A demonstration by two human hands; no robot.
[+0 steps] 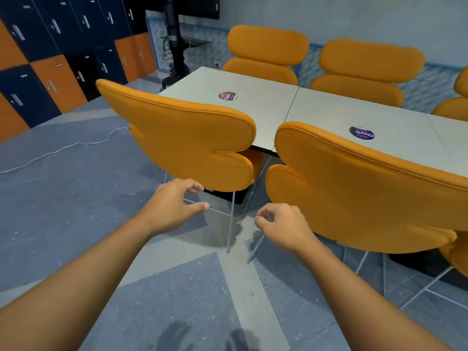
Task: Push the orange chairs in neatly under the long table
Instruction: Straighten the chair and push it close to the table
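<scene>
Two orange padded chairs stand with their backs to me at the near side of the long grey table (253, 115). The left chair (187, 143) is turned at an angle at the table's corner. The right chair (367, 193) sits close beside it. My left hand (174, 206) hovers just below the left chair's backrest, fingers loosely curled and holding nothing. My right hand (283, 224) hangs near the right chair's left edge, fingers loosely curled, also holding nothing. Neither hand touches a chair.
Two more orange chairs (268, 51) (367, 69) stand at the table's far side, a third (455, 100) shows at the right edge. Blue and orange lockers (50, 59) line the left wall. A white cable (63, 150) runs over the floor. A black screen stand (177, 46) is behind the table.
</scene>
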